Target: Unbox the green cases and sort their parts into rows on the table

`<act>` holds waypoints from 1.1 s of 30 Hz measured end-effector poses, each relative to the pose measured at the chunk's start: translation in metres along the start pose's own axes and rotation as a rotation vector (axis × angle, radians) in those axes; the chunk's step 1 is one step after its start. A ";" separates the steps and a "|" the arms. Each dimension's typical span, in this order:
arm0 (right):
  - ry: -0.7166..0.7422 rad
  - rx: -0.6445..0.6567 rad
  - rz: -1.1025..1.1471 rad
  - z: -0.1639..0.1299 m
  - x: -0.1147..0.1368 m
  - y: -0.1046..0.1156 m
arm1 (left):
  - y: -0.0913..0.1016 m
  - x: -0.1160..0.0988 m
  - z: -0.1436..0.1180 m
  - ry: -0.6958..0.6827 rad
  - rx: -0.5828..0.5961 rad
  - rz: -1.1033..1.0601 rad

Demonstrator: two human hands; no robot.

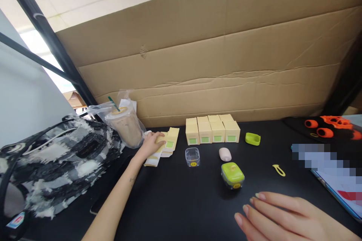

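My left hand (152, 144) reaches to the back left and has its fingers curled over a pale yellow flattened carton (170, 137), one of several lying loosely stacked. Low on the right, my right hand (285, 216) hovers over the black table with fingers stretched and nothing in them. Nearest to it is a small clear case with a green lid (233, 172) and a yellow sticker. Behind that lies a pale pink rounded piece (225, 154). A clear lidless case (192, 157) stands to the left, and a yellow loop strap (279, 170) lies to the right.
Several standing yellow cartons (217, 131) form a block at the back, beside a green lid-like tray (252, 139). A bagged iced drink (126, 126) and a shaggy black-and-white bag (70, 162) occupy the left. Orange-wheeled parts (325, 132) sit far right; cardboard (212, 67) walls the back.
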State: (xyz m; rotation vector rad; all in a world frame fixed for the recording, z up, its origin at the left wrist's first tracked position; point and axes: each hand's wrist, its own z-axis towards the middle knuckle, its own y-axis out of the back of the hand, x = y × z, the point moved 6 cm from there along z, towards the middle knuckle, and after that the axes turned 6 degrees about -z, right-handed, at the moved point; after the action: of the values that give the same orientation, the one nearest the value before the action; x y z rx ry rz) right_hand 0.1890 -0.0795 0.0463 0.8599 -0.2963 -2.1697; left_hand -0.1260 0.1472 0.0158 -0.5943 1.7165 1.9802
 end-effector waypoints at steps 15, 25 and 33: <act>-0.100 0.288 -0.007 0.003 -0.042 -0.020 | -0.020 -0.028 -0.020 -0.074 0.040 0.524; -0.501 0.641 0.274 -0.027 -0.063 -0.058 | 0.003 -0.036 -0.022 -0.148 -0.206 0.566; -0.599 0.676 0.373 -0.030 -0.064 -0.062 | 0.021 -0.042 -0.025 -0.249 -0.400 0.435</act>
State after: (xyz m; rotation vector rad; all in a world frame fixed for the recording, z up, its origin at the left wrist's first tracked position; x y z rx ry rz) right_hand 0.2036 0.0109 0.0270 0.4069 -1.4264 -1.9232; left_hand -0.1044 0.1172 0.0540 -0.0826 1.3884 2.6050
